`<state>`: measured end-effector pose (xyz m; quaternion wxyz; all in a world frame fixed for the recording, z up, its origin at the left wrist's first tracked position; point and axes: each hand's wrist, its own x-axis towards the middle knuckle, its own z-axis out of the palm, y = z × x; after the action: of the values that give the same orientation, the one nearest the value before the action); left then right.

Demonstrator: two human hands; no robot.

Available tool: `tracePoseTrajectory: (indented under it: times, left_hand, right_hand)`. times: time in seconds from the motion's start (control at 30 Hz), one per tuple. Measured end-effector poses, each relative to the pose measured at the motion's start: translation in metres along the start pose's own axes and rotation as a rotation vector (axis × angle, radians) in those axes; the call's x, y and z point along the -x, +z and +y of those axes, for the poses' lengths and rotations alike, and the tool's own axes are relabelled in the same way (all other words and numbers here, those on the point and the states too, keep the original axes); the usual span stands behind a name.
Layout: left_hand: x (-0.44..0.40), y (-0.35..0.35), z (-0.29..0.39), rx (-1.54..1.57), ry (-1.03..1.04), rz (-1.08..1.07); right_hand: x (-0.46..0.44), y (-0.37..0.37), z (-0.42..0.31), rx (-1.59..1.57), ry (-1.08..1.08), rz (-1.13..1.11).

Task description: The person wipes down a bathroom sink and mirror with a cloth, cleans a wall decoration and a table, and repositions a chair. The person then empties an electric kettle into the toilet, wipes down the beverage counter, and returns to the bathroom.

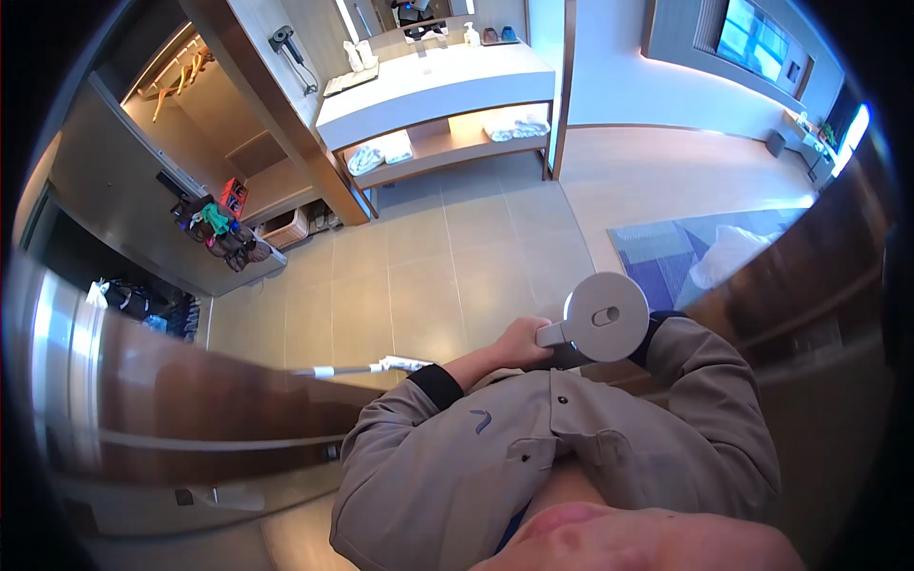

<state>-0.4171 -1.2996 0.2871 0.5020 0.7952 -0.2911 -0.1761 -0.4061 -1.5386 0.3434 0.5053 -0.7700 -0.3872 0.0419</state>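
A round white kettle (607,316) is in front of my chest, seen from above, with its lid facing up and an oval button on it. Its handle points left, where my left hand (522,343) is closed around the end of it. My right sleeve (700,362) reaches to the kettle's right side. The kettle hides my right hand, so its fingers do not show.
Ahead stands a white washbasin counter (433,84) with folded towels (381,152) on its lower shelf. An open wardrobe (214,119) and a door (124,181) with hanging items are at left. A patterned rug (657,252) lies at right. Brown panels flank me, with a white-ended rod (347,370) at left.
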Motion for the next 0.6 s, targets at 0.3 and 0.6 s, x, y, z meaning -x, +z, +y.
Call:
tracePoseTrajectory:
  times: [0.3,0.6]
  left_hand:
    - [-0.136,-0.051,-0.071,-0.295,0.003,-0.065]
    - [-0.312,-0.085,-0.082,-0.225,-0.055,0.111]
  right_hand:
    - [-0.074,-0.067,0.078,-0.013,-0.007,-0.045]
    - [-0.174,-0.23,0.186,-0.072,-0.007,-0.146]
